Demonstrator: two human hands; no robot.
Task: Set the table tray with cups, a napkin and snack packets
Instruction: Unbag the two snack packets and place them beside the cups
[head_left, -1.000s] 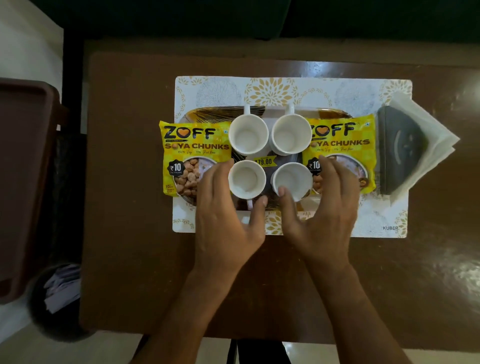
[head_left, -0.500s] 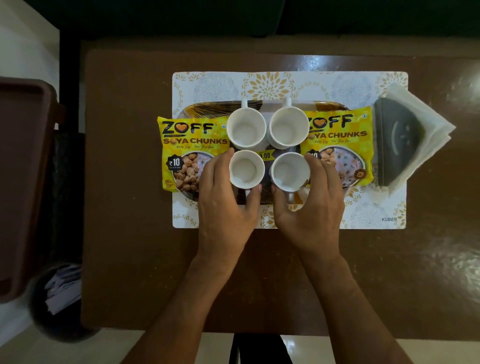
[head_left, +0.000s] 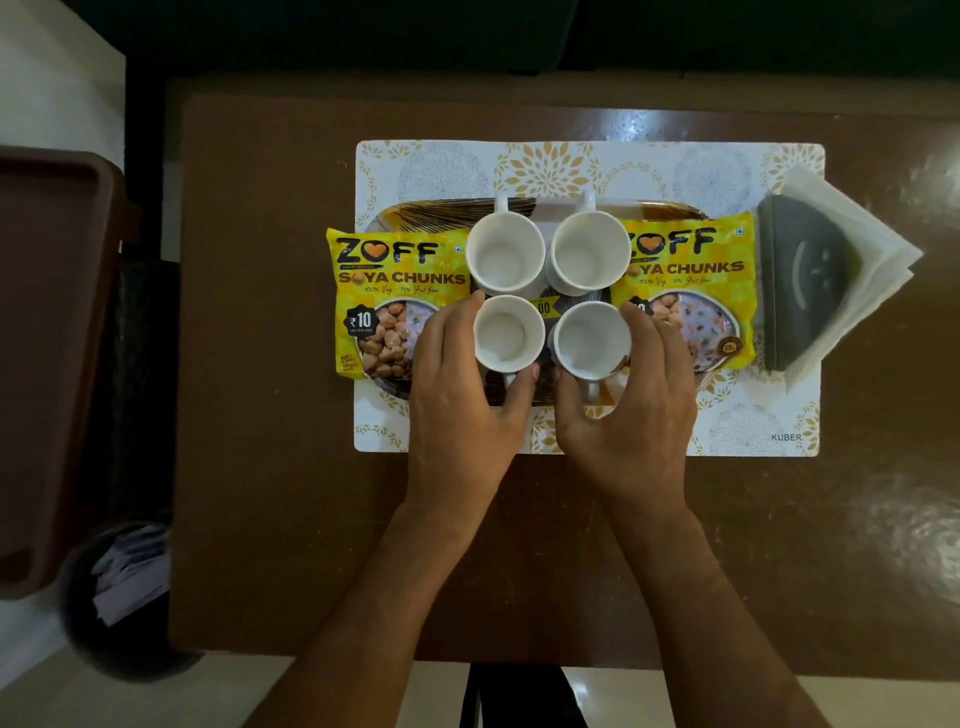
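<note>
Place: a home, likely a dining or sitting corner.
Worktop: a brown polished worktop (head_left: 322, 519) is carrying a flower-patterned placemat (head_left: 545, 166).
Tableware: white cups (head_left: 505, 252) and soya snack packets (head_left: 395, 306) are sitting on a tray (head_left: 431, 215).
Floor: a waste bin (head_left: 124, 587) with paper is standing on pale tiles.
Beside: a brown plastic chair (head_left: 47, 364) is showing at the left.

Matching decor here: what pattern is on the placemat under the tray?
White placemat with gold and grey floral medallions, clearest in the head view.

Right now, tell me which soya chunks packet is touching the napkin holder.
The right-hand packet: its right edge meets the grey napkin holder. The left-hand packet lies across the cups, far from it.
</note>
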